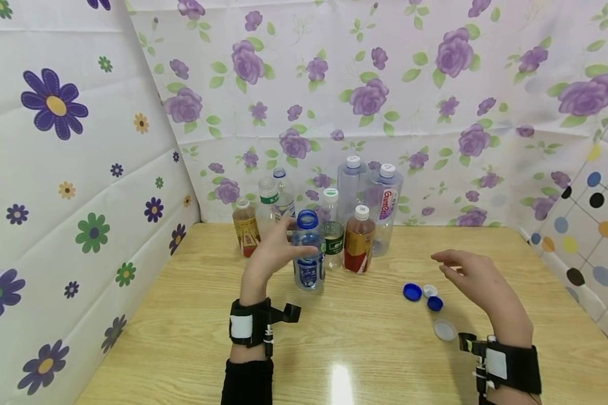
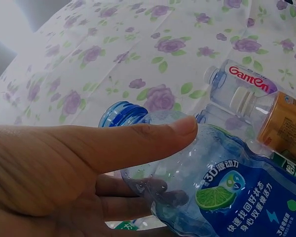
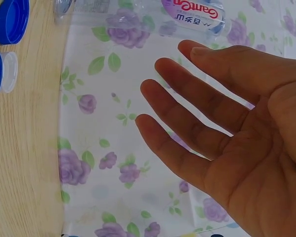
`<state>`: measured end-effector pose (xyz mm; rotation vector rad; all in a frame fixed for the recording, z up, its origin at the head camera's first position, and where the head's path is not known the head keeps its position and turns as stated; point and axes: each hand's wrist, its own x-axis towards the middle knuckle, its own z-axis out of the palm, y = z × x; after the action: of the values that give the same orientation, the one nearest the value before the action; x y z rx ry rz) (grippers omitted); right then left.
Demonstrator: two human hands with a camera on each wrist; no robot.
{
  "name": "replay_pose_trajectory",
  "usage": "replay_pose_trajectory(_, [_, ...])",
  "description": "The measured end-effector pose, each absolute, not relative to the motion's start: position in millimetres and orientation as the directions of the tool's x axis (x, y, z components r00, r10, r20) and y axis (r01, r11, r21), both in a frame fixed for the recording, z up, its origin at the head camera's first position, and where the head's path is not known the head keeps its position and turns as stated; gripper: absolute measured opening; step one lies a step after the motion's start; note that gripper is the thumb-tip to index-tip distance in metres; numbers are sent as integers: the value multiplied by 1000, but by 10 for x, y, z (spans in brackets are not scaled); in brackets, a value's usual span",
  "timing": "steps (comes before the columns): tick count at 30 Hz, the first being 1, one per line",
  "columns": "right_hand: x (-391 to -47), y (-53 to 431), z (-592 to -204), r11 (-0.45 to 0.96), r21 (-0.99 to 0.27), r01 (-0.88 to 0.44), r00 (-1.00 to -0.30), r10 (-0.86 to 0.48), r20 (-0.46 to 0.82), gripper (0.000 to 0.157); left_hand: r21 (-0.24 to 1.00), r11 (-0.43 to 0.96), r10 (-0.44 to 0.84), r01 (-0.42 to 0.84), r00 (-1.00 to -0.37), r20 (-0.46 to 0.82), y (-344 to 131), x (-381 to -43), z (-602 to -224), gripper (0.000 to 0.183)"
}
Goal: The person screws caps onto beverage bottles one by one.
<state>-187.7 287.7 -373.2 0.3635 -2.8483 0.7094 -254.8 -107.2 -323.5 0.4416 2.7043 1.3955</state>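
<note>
My left hand [image 1: 269, 250] is around a clear, uncapped drink bottle [image 1: 309, 273] with a blue neck and blue label, upright on the table. In the left wrist view its thumb [image 2: 138, 143] lies across the front of the bottle's shoulder, and fingertips show through the plastic behind. A lime slice is printed on the label. Over the right side of the table, my right hand [image 1: 478, 278] holds nothing, its fingers loosely spread in the right wrist view. Below and left of it lie a large blue cap [image 1: 412, 292], a white cap [image 1: 429, 291], a smaller blue cap [image 1: 435, 304] and a translucent cap [image 1: 445, 330].
Behind the left hand stand a tea bottle [image 1: 246, 230] and two clear uncapped bottles, one blue-necked [image 1: 280, 183]. To the right are a green-labelled bottle [image 1: 333, 242], another tea bottle [image 1: 360, 242] and two large capped bottles [image 1: 384, 205]. Flowered cloth [image 1: 304, 84] hangs behind the table.
</note>
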Motion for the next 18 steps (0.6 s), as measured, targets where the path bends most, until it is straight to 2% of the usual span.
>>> replay_pose_trajectory(12, [-1869, 2879, -3719, 859, -433, -275, -955, -194, 223, 31, 755, 583, 314, 300, -940, 131, -915, -2529, -3279, 85])
replay_pose_trajectory(18, [-1865, 2868, -3709, 853, -440, -281, -954, -199, 223, 31, 753, 586, 319, 299, -940, 125, -860, -2536, -3298, 83])
